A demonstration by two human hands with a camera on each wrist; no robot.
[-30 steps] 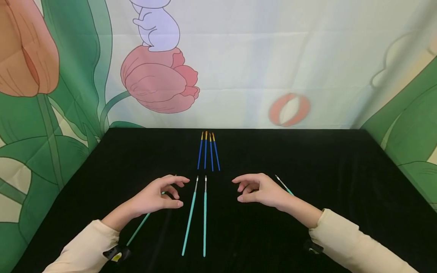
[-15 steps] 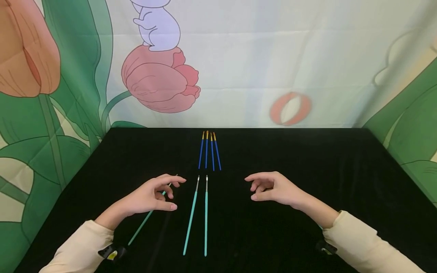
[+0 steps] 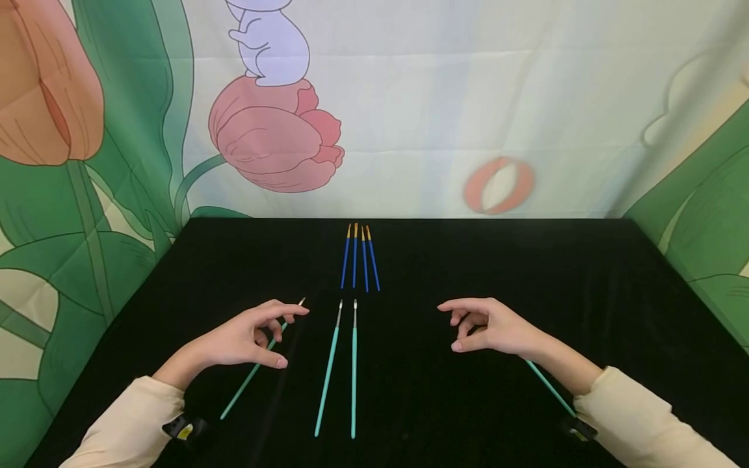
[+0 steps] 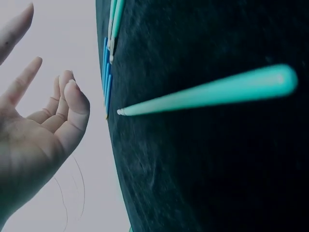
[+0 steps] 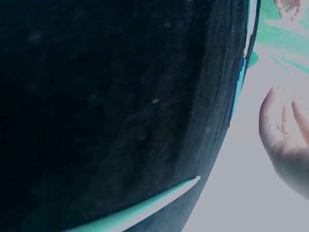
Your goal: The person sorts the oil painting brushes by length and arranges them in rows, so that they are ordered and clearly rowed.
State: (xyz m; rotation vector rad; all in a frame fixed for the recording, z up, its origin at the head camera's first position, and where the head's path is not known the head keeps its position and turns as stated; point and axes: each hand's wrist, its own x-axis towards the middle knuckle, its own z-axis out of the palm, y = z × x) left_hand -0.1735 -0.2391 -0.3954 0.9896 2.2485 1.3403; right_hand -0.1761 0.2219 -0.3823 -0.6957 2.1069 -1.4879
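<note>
My left hand (image 3: 246,335) hovers over a slanted teal-handled paintbrush (image 3: 240,392), fingers loosely bent and holding nothing. In the left wrist view that paintbrush (image 4: 207,92) lies apart from the hand (image 4: 43,106). My right hand (image 3: 497,328) is likewise relaxed and bare, above another teal paintbrush (image 3: 550,388) that its wrist and sleeve partly cover. Two more teal paintbrushes, a slightly tilted one (image 3: 328,377) and a straight one (image 3: 354,383), lie between the hands with pale bristles pointing away. Beyond them, several blue paintbrushes (image 3: 354,260) with golden ferrules lie side by side.
A black cloth (image 3: 445,403) covers the table. Behind its far edge hangs a pale curtain (image 3: 409,130) printed with tulips and a rabbit-like figure. Each cream sleeve has a dark wrist camera (image 3: 184,428) at its cuff.
Both hands have drawn apart, the left moving left and the right moving right, away from the two middle teal paintbrushes. The paintbrushes on the table stay where they were.
</note>
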